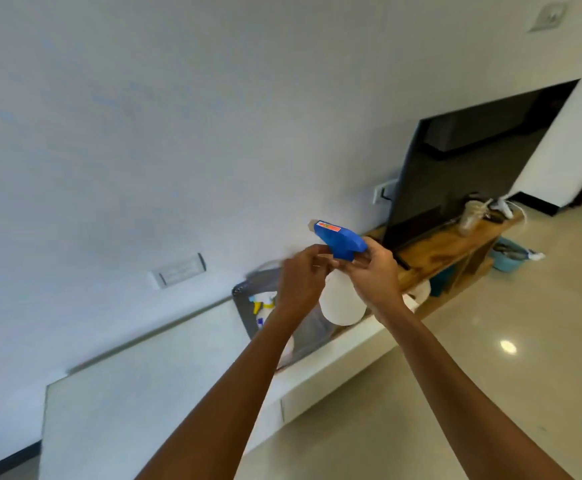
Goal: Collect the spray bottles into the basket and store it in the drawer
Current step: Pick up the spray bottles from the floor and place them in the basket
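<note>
Cabinet top (137, 375): white, low, set against the wall; bare along its left stretch.
Wall plate (178, 270): pale, rectangular, fixed to the wall above the cabinet.
Basket (244, 292): grey mesh, standing on the cabinet top against the wall, partly hidden behind the left forearm.
Bottles in basket (263, 304): at least one small spray bottle with yellow and blue parts, lying inside near the far left corner; exact count not readable.
Left hand (300, 275): raised over the basket, fingers curled and pinching at the neck of the held bottle, just under the blue head.
Spray bottle (343, 303): white, round-bodied, held between both hands above the basket's right end, tilted with its base toward the camera.
Spray head (339, 239): blue, with an orange-red label on top, nozzle pointing left toward the wall.
Right hand (377, 271): closed around the bottle's neck and the rear of the blue head, fingertips touching those of the left hand.
Television (462, 168): dark screen, standing on a wooden bench (438, 251) right of the cabinet.
Bucket (509, 256): blue, on the floor by the bench's far end.
</note>
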Demonstrator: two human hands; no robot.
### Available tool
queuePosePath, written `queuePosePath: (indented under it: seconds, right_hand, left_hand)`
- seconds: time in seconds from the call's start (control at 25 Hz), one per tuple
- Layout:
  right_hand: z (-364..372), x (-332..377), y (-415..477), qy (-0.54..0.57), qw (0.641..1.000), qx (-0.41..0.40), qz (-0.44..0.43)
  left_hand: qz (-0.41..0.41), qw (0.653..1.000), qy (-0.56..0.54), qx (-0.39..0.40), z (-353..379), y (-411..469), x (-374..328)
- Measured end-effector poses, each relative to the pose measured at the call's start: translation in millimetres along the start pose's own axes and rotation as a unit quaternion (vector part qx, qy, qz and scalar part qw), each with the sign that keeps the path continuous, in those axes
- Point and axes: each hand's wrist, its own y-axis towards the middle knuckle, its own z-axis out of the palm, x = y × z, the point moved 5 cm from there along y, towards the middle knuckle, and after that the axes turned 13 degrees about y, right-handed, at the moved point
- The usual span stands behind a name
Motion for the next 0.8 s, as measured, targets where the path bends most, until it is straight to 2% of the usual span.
queuePosePath:
  seconds: [0.2,0.44,0.6,0.8]
  right_hand:
    - [70,-13,14,-0.055,0.997,0.057,-0.012]
    - [113,-32,55,-0.07,0.994,0.085,0.008]
    - [133,-58,93,-0.114,0.987,0.115,0.008]
    - [156,-109,150,-0.119,0.981,0.155,0.016]
  left_hand:
    - [-0.045,0.998,0.032,-0.008,-48,14,58]
    - [-0.113,0.993,0.03,-0.024,-73,25,119]
    - [-0.159,0.986,0.039,-0.04,-76,37,158]
    - [-0.22,0.973,0.043,-0.057,-61,72,201]
